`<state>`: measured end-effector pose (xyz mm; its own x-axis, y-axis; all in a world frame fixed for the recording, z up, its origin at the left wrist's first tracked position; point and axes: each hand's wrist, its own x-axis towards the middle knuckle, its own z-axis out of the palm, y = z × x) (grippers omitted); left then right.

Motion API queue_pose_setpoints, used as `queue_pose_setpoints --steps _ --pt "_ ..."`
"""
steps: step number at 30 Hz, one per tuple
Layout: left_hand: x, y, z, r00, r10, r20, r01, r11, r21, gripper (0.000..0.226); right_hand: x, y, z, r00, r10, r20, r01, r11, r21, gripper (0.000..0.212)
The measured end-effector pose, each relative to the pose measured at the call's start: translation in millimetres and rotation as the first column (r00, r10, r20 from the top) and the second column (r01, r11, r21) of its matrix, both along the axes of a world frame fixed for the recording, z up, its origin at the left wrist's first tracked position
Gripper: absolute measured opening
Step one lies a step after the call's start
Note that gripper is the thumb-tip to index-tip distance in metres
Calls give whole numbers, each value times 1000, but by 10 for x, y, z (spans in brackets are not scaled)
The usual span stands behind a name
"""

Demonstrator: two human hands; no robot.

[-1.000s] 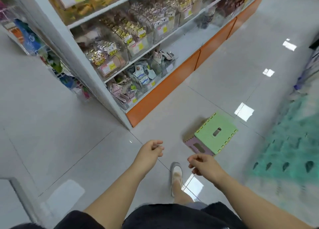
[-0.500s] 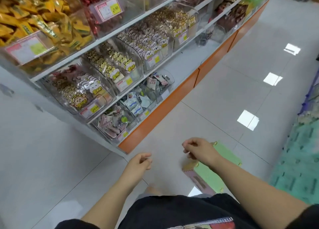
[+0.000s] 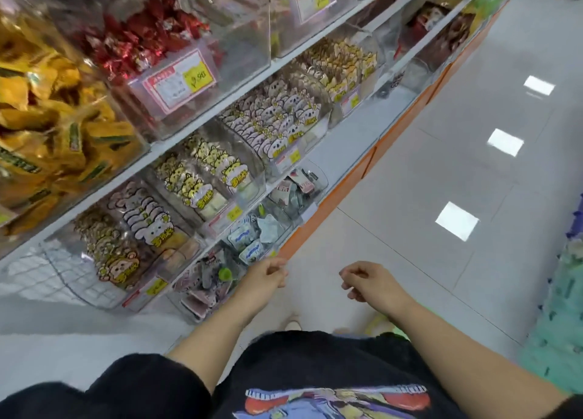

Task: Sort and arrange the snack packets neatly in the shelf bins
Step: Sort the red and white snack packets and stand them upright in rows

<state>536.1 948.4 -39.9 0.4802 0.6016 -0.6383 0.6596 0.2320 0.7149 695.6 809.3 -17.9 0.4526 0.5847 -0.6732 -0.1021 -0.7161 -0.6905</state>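
Note:
Clear shelf bins fill the left of the head view. The middle shelf holds animal-face snack packets in neat rows. On the bottom shelf, bins hold loose packets: pink ones, blue-white ones and grey ones. My left hand hangs just in front of the bottom bins, fingers loosely curled, holding nothing. My right hand hovers over the floor to its right, also loosely curled and empty.
Upper bins hold yellow packets and red wrapped sweets behind a price label. An orange shelf base runs along the tiled floor. A green stool edge shows under my right forearm. A teal mesh crate stands right.
The view has closed in on the shelf and tilted up, so the bins now loom larger. Both hands have stayed empty and have drawn nearer the bottom bins; the stool is mostly hidden.

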Motion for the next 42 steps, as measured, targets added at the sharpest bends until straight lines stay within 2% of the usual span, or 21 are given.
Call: queue_pose_setpoints --steps 5,10,16,22,26,31,42 --pt "688 358 64 996 -91 20 91 996 -1 22 427 147 -55 999 -51 -4 51 998 -42 10" --pt "1328 596 135 997 -59 57 58 998 6 19 1003 365 -87 999 -42 0 42 998 -55 10" --pt "1959 810 120 995 85 60 -85 996 -8 15 1925 752 -88 987 156 36 -152 983 -105 10" --pt "2230 768 -6 954 299 18 -299 954 -3 14 2629 1273 -44 906 412 101 -397 907 -139 14" --pt "2148 617 -91 911 412 -6 -412 909 -63 21 2714 1648 -71 846 524 101 -510 850 -130 18" --pt "1925 541 -261 854 516 -66 -520 851 -78 16 2523 1983 -138 771 631 90 -624 776 -96 17" --pt "1825 696 -650 802 591 -89 -596 802 -42 21 2377 2387 -640 630 763 148 -748 647 -148 15"
